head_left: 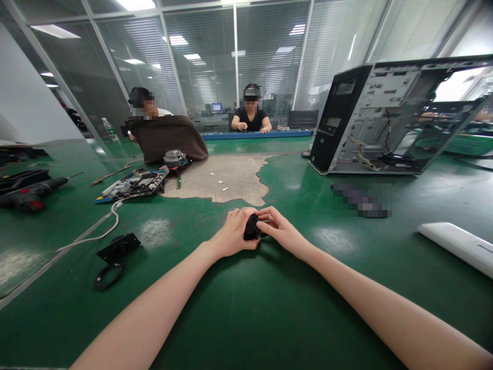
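Note:
Just above the green tabletop (265,318), my left hand (234,234) is closed round a small black part (251,227), too small and covered to name its kind. My right hand (281,231) meets it from the right, thumb and fingers pinched at that part's edge. Fingers hide much of its outline. To the left of my hands lies a black square piece with a round opening (119,247). A coiled black cable (110,276) rests close below it.
A circuit board (134,185) and a power drill (33,194) lie on the left. An open computer case (342,118) stands at the right, with a white device (458,244) nearer me. Two people (251,115) sit across the table, one beside a brown cloth-covered object (165,136).

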`<state>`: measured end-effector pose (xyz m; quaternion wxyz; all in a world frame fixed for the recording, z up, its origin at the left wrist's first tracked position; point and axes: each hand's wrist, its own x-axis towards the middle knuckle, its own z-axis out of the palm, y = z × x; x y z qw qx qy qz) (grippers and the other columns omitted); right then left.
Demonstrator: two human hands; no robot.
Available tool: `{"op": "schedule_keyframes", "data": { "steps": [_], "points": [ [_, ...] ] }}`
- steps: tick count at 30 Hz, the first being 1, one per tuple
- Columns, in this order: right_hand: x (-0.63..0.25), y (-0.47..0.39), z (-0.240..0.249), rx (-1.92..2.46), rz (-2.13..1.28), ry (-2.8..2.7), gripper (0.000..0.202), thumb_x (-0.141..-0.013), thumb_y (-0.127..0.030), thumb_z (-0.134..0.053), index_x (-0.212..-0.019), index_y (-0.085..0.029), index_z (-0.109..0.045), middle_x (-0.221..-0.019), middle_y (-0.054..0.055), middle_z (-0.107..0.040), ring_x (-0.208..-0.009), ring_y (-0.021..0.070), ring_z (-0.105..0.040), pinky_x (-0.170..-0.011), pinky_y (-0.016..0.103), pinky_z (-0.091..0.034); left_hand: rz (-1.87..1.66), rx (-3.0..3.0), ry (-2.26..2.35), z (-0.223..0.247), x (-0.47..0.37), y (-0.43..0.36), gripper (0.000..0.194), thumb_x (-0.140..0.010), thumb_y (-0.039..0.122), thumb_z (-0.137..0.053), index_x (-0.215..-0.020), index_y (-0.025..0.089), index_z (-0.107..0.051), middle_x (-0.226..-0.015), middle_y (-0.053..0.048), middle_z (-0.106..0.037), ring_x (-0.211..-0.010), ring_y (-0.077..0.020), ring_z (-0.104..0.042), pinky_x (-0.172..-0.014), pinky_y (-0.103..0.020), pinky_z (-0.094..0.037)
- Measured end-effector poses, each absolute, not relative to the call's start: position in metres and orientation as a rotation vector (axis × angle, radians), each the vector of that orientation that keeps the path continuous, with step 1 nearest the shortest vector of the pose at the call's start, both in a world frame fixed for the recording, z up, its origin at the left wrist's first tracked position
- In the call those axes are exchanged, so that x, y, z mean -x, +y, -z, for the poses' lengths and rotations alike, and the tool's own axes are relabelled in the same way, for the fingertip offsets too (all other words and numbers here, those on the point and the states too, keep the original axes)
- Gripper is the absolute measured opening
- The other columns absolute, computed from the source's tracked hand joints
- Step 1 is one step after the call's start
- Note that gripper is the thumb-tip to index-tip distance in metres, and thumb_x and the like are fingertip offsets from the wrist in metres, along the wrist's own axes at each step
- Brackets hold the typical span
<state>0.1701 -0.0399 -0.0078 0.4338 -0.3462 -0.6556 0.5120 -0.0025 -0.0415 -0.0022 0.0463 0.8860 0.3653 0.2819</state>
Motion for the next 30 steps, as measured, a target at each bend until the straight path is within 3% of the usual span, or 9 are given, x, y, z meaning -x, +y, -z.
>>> {"op": "schedule_keyframes", "data": {
  "steps": [8, 13, 19, 25, 30],
  "points": [
    [-0.1744, -0.0466, 0.0001, 0.762, -1.38, -1.663, 0.029, -0.069, -0.03, -0.066, -0.088, -0.022, -0.046, -0.089, 0.0, -0.057, -0.087, 0.0153, -0.057, -0.08, 0.034, -0.045, -0.859, -2.697, 1.113, 0.0039, 0.0024, -0.0405, 0.06, -0.064, 0.025, -0.061, -0.115, 0.023, -0.029, -0.108, -0.005, -0.046, -0.095, -0.0238, -0.045, -0.085, -0.039, -0.032],
    [-0.171, -0.0438, 0.005, 0.799, -1.311, -1.613, 0.022, -0.073, -0.036, -0.061, -0.083, -0.021, -0.046, -0.089, 0.0, -0.057, -0.081, 0.0136, -0.057, -0.078, 0.033, -0.046, -0.865, -2.681, 1.105, 0.0035, 0.0026, -0.0408, 0.06, -0.064, 0.026, -0.061, -0.115, 0.024, -0.029, -0.108, -0.006, -0.047, -0.096, -0.0244, -0.044, -0.085, -0.04, -0.032],
    [-0.1717, -0.0414, 0.005, 0.865, -1.29, -1.628, 0.026, -0.073, -0.033, -0.061, -0.093, -0.021, -0.048, -0.093, 0.002, -0.055, -0.087, 0.0151, -0.056, -0.084, 0.036, -0.044, -0.867, -2.691, 1.11, 0.0033, 0.0024, -0.0412, 0.059, -0.065, 0.027, -0.061, -0.115, 0.022, -0.03, -0.106, -0.006, -0.047, -0.095, -0.0243, -0.045, -0.084, -0.039, -0.032],
    [-0.1749, -0.0452, 0.0007, 0.755, -1.378, -1.664, 0.03, -0.067, -0.028, -0.068, -0.086, -0.022, -0.045, -0.089, -0.001, -0.055, -0.087, 0.0152, -0.057, -0.08, 0.034, -0.045, -0.867, -2.669, 1.123, 0.0039, 0.0021, -0.0413, 0.058, -0.064, 0.025, -0.06, -0.114, 0.024, -0.031, -0.106, -0.005, -0.047, -0.094, -0.0241, -0.045, -0.083, -0.039, -0.032],
    [-0.1714, -0.0428, 0.0044, 0.782, -1.318, -1.611, 0.022, -0.072, -0.034, -0.062, -0.081, -0.022, -0.045, -0.085, -0.002, -0.055, -0.081, 0.0136, -0.057, -0.079, 0.033, -0.045, -0.868, -2.681, 1.119, 0.0036, 0.002, -0.0411, 0.06, -0.064, 0.026, -0.061, -0.115, 0.024, -0.03, -0.108, -0.005, -0.047, -0.095, -0.0244, -0.045, -0.084, -0.039, -0.032]
  ]
}}
